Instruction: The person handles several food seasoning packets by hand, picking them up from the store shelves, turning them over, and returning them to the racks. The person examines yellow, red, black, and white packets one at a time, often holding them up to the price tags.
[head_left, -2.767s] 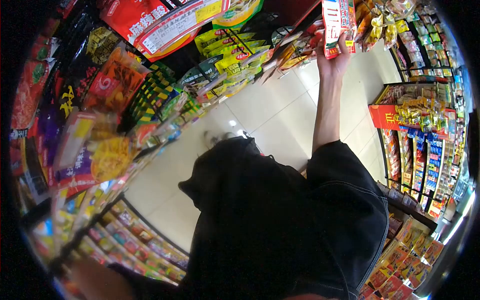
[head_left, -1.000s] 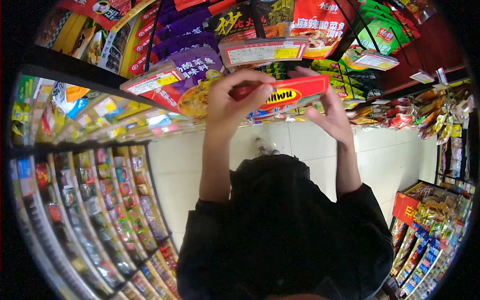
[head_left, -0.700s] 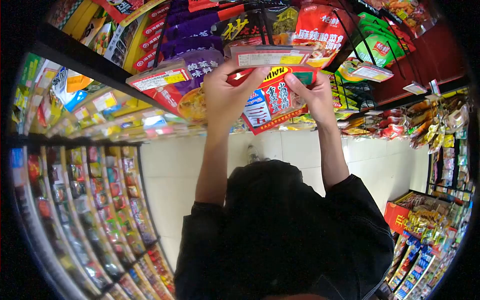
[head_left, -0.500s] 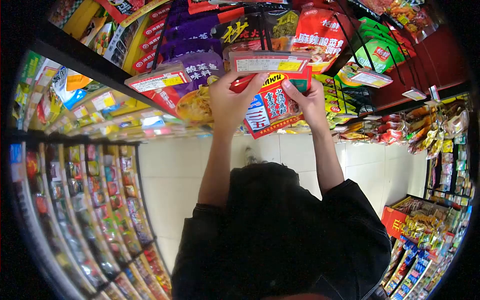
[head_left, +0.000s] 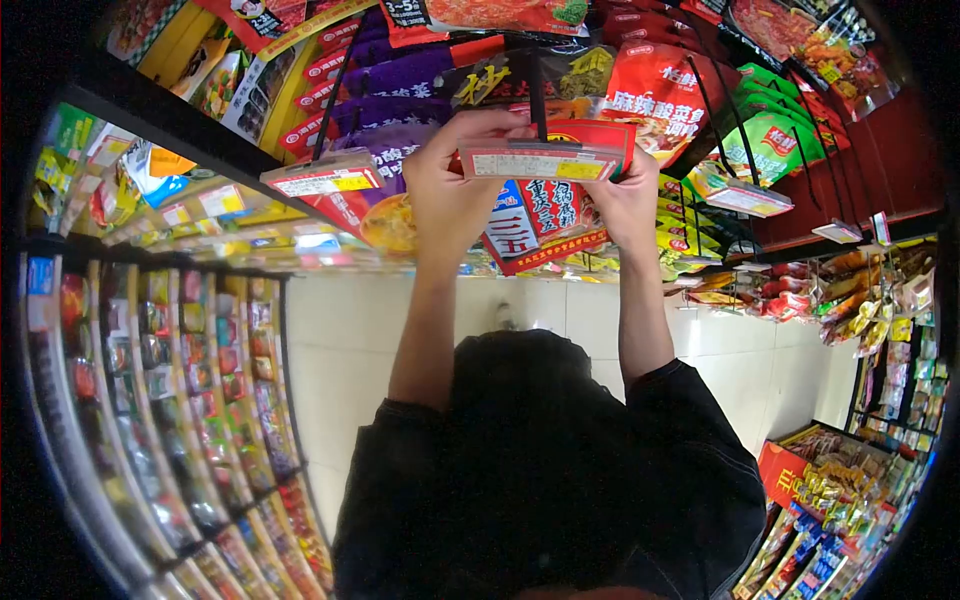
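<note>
A red hotpot seasoning packet (head_left: 545,222) with blue and white panels hangs upright between my hands, below and behind a clear price-tag holder (head_left: 540,163). My right hand (head_left: 632,205) grips its right edge. My left hand (head_left: 445,185) is closed at the packet's upper left. Its fingers curl over above the tag holder beside a black display hook (head_left: 540,95), and the tag hides the thumb and part of the grip. Purple packets (head_left: 395,140) hang left of my left hand. A large red packet (head_left: 655,95) hangs above my right hand.
Green packets (head_left: 765,135) hang on hooks to the right. A dark shelf edge (head_left: 190,115) runs across the upper left. Lower left stands a shelf unit (head_left: 190,400) full of packaged goods. A red box of snacks (head_left: 790,475) is at the lower right, beside the tiled floor (head_left: 350,340).
The packet has shifted up behind the price tag, so its top is now more covered. My left fingers have moved up above the tag. My right thumb is no longer across the packet's front.
</note>
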